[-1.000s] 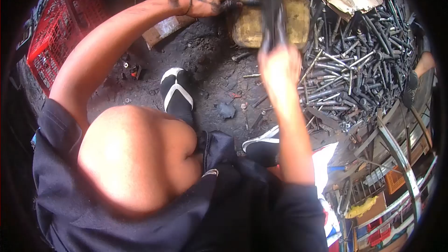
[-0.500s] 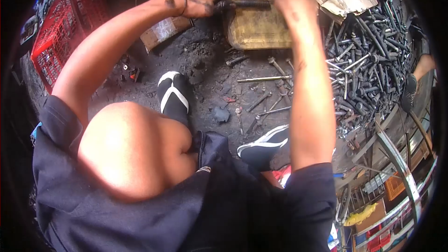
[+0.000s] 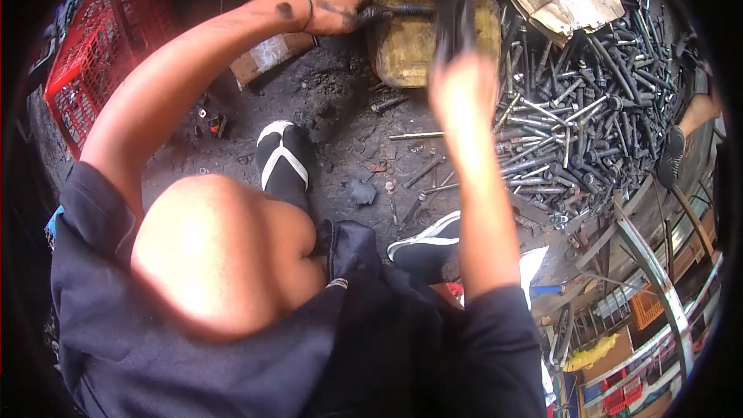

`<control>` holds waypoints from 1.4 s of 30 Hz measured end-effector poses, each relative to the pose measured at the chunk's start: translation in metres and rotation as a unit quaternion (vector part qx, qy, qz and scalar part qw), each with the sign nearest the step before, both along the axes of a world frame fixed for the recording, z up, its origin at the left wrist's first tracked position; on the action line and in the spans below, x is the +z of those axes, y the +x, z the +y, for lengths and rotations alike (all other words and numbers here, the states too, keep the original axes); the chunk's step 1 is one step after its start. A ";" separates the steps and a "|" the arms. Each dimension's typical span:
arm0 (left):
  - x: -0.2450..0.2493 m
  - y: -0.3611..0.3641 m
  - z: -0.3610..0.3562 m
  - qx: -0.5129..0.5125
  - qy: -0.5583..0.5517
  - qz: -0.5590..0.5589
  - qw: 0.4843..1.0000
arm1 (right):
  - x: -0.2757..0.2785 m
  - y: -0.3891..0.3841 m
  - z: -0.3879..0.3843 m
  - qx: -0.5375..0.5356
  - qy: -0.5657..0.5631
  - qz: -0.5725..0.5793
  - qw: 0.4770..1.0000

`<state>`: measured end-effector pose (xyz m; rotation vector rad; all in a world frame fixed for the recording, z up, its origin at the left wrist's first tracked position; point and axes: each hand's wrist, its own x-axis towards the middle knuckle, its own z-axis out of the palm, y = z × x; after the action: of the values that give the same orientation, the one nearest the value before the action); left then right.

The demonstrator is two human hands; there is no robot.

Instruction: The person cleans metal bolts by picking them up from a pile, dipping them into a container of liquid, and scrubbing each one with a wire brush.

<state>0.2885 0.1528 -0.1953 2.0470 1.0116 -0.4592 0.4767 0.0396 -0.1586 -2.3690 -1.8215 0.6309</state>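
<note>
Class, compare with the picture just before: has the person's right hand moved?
Yes. The right hand has moved toward the body, from over the far part of the yellow tray to its near edge.

Left hand [image 3: 339, 9]: closed, beside the yellow tray [image 3: 406, 50], on its left; wrist [image 3: 308, 11] dark-banded, smudge adjacent. Left arm [image 3: 166, 81]: bent, outstretched. Right hand [image 3: 466, 85]: closed, motion-blurred, at the tray's near edge. Right forearm [image 3: 489, 217]: extended towards the tray.
</note>
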 end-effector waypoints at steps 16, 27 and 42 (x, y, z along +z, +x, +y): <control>0.014 -0.014 -0.021 0.031 0.164 -0.064 0.984 | 0.016 0.012 -0.055 -0.167 0.098 0.296 0.935; 0.002 -0.013 -0.019 -0.028 0.122 -0.015 0.992 | 0.024 -0.015 -0.053 -0.103 -0.025 0.182 0.978; -0.013 -0.016 -0.042 -0.068 0.210 -0.018 0.975 | -0.002 0.002 0.016 -0.008 0.041 0.016 0.999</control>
<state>0.2728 0.1110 -0.2079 2.5037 1.0141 -0.2915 0.4786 0.0558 -0.1605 -2.3051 -1.7770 0.5774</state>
